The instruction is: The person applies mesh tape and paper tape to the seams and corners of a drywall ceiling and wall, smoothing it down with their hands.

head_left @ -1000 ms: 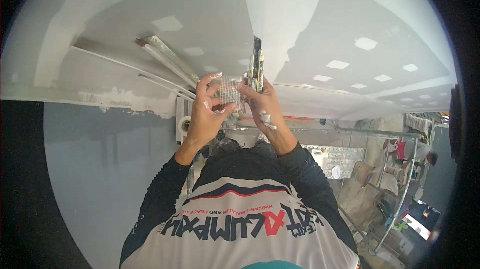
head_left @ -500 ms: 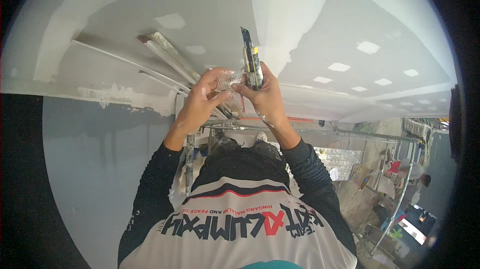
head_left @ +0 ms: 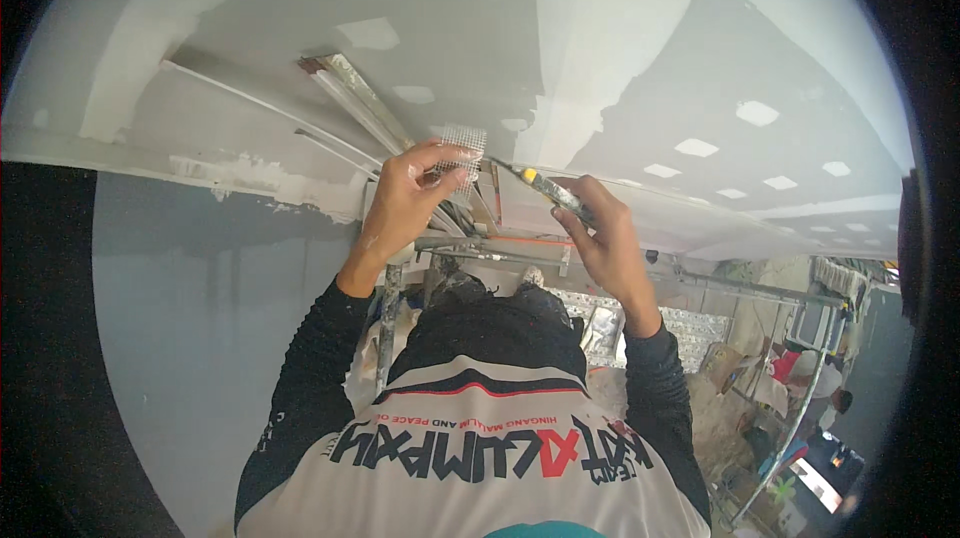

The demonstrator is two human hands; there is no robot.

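Left grip (head_left: 400,203) is pinching, thumb against fingers, grasping a white mesh piece (head_left: 465,138); the mesh is standing up past the fingertips, roughly mid-view. Right grip (head_left: 605,233) is clenching round a utility knife (head_left: 560,193), dark and smeared, with a yellow part near its front. Knife is tilting, blade end pointing up-left and sitting just beside the mesh's right edge; cannot tell if they are touching. Hands are hanging apart in front of the body. Dark sleeves (head_left: 315,358) are covering both forearms; light shirt (head_left: 500,438) is filling the lower middle. Long strips (head_left: 365,103) are slanting behind the left hand. Grey-and-white boarding (head_left: 690,58) is spreading across the top, white patches (head_left: 757,114) showing at right. Blue-grey wall (head_left: 200,308) is standing at left. Metal pole (head_left: 388,323) is running beside the left forearm. Another person (head_left: 815,378) is appearing far right, small and unclear.
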